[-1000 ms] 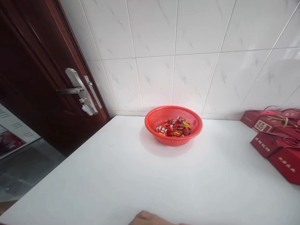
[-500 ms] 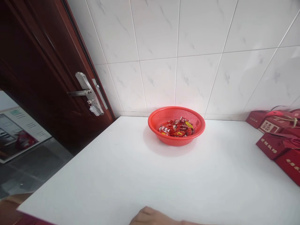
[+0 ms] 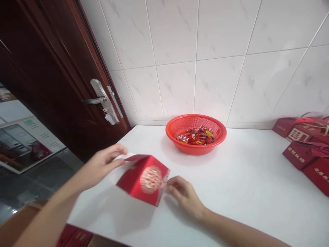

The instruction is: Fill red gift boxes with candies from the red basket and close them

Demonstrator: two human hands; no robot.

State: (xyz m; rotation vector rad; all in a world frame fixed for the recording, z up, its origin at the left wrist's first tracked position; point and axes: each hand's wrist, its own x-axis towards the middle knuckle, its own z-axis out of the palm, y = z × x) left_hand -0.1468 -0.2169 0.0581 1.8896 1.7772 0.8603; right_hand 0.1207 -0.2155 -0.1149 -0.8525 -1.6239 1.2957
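A red paper box (image 3: 138, 183), partly unfolded with a ridge along it, is held above the white table (image 3: 226, 192). It bears a pale round emblem and is slightly blurred. At its upper left edge, my left hand (image 3: 104, 164) pinches the card between thumb and fingers. My right hand (image 3: 186, 197) has its fingers curled together against the box's right edge, low over the table. Beyond the hands stands a red plastic basket (image 3: 196, 149) with small wrapped candies (image 3: 197, 137) inside.
Several dark red gift boxes (image 3: 299, 151) are stacked at the table's right side. A white tiled wall (image 3: 177, 89) borders the back. To the left is a dark wooden door (image 3: 64, 79) with a metal handle (image 3: 94, 101). Red items (image 3: 77, 236) show below the front edge.
Both hands have come up into view, with the red paper box between them over the table. Earlier, one hand showed at the bottom edge. The view has shifted slightly.
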